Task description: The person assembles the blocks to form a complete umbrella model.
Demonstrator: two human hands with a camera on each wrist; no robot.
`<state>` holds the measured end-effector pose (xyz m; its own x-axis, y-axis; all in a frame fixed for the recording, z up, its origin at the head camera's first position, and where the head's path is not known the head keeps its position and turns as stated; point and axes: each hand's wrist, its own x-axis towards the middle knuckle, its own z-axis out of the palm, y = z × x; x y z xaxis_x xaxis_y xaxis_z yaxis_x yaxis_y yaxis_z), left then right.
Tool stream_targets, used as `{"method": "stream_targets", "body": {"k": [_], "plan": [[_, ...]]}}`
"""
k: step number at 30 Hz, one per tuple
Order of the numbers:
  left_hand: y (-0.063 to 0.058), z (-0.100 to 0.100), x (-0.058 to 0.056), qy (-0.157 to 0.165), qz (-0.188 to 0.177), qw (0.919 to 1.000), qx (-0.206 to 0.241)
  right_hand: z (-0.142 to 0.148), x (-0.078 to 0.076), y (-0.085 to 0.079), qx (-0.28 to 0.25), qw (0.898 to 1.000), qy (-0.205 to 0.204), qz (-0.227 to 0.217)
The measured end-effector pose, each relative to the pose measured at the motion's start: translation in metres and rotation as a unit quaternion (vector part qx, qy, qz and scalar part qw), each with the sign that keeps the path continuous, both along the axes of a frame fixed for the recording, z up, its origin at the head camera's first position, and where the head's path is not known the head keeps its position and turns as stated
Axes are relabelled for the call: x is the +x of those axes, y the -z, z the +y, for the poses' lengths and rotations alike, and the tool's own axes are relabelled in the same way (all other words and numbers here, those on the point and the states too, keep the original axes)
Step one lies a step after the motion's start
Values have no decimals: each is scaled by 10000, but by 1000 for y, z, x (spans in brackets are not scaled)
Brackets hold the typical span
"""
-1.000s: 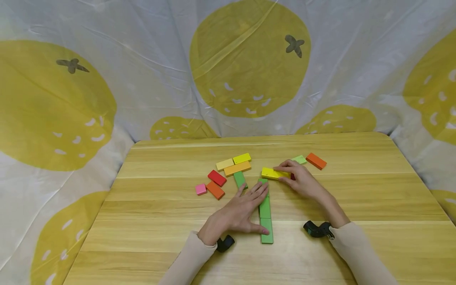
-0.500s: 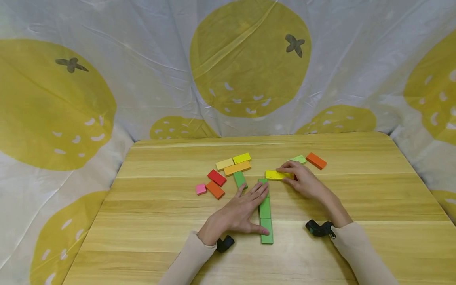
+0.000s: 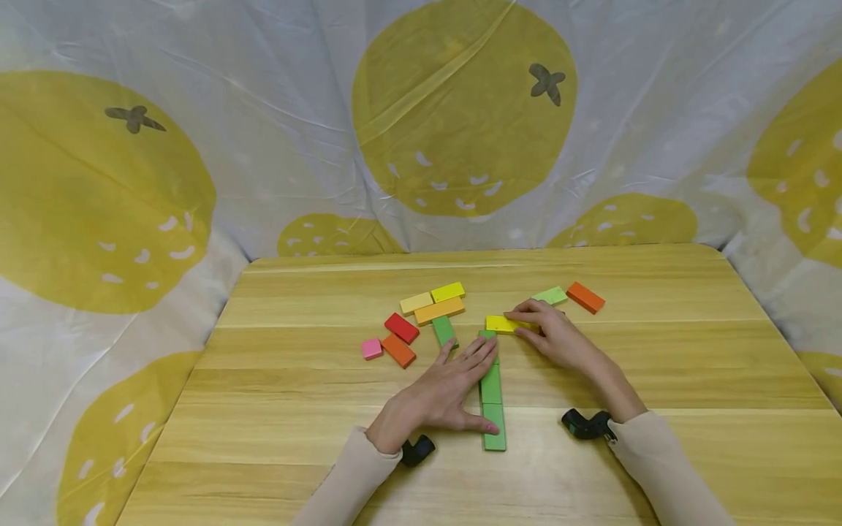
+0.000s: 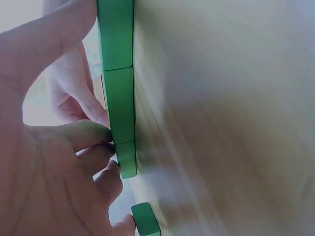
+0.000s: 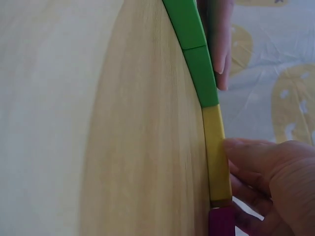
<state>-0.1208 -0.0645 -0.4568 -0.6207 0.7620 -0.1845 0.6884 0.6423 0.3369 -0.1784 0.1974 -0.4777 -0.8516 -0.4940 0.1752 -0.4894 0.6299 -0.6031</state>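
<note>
Several green blocks (image 3: 491,389) lie end to end in a line toward the person. My left hand (image 3: 437,393) spreads over them, thumb on the nearest block and fingertips on the far end. My right hand (image 3: 558,334) pinches a yellow block (image 3: 496,324) lying crosswise at the far end of that line. In the right wrist view, the yellow block (image 5: 216,162) appears against the end of the green row (image 5: 201,73), with a magenta block (image 5: 222,222) at its other end. Another green block (image 3: 444,330) stands apart, close to the left little finger.
Left of the row lie a red block (image 3: 402,329), an orange-red block (image 3: 398,351) and a pink block (image 3: 372,349). Behind them are orange (image 3: 439,311), cream (image 3: 416,303) and yellow pieces. A light green block (image 3: 551,295) and another orange-red block (image 3: 585,297) lie at the back right.
The right hand slid the yellow block slightly right, then back left to the far end of the green row; it lies straighter now. The left hand has stayed in place.
</note>
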Motion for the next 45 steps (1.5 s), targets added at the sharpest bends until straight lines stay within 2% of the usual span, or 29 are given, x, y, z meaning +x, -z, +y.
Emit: {"method": "stream_targets", "body": {"k": [7,15,24,37,42,45], "plan": [[2,2,0,27,119,9999,-54,1,-1,3,-164,9998,42,-42],[1,1,0,7,55,10000,-68,1,-3,6,-378,9990,28,-236],[1,1,0,0,71,9999,-78,3,-4,10,-453,9987,9,-247],[1,-1,-1,-38,-1,10000,-40,-5,0,7,-670,9968,1,-426],[-5,-8,-6,-233,-119,9994,207,-7,3,4,-558,9975,85,-423],[-9,-15,-13,-538,-103,9974,475,-9,9,0,-411,9985,92,-355]]}}
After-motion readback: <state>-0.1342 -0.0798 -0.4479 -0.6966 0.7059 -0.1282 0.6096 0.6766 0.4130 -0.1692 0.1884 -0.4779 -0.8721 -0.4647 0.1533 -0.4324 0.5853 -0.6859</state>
